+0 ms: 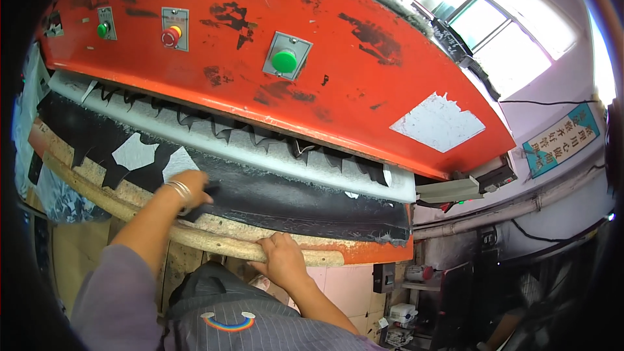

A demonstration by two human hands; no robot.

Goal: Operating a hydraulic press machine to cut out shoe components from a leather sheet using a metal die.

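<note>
Pale floor tiles (81, 247) show on either side of your striped garment (286, 328), which carries a small rainbow (227, 322) on its front. Just beyond, a worn yellowish rail (218, 244) edges the tabletop (88, 170). Your right hand (283, 258) bends over this rail, fingers on top; you cannot tell from here how tightly it grips. Your left hand (193, 190), with bangles (179, 188) at the wrist, reaches over the black sheet (292, 198) spread on the tabletop. Its fingers are partly curled and blurred, so whether they pinch the sheet cannot be told. Next to that hand lies a white patch (179, 162), and farther left another (134, 152). Behind the sheet runs a long white board (214, 136) with jagged black scraps along it. Above stands the red machine (364, 91), bearing two green buttons (284, 61) and a red one (171, 36). Farthest off, a bright window (500, 23) sits upper right.
</note>
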